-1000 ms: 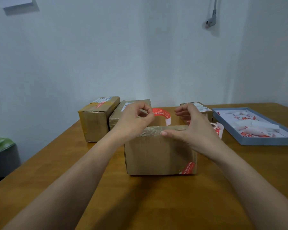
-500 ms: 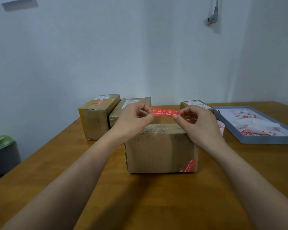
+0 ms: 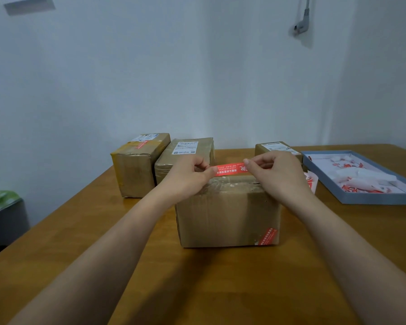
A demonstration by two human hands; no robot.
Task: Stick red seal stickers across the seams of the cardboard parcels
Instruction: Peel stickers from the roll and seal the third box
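Red seal sticker [image 3: 229, 169] was held taut, horiz., just above top of front parcel [image 3: 227, 214]; contact w/ parcel top could not be confirmed. L hand [image 3: 188, 177] pinched sticker's left end, fingers curled. R hand [image 3: 277, 174] pinched right end, thumb and forefinger closed on strip. Front parcel sat on wooden table [image 3: 80, 231], another red sticker [image 3: 267, 236] at its lower right corner. Three parcels stood behind: left [image 3: 136, 167], mid [image 3: 185, 151], right [image 3: 274, 147]. Blue tray [image 3: 373, 199] w/ sticker scraps lay at right.
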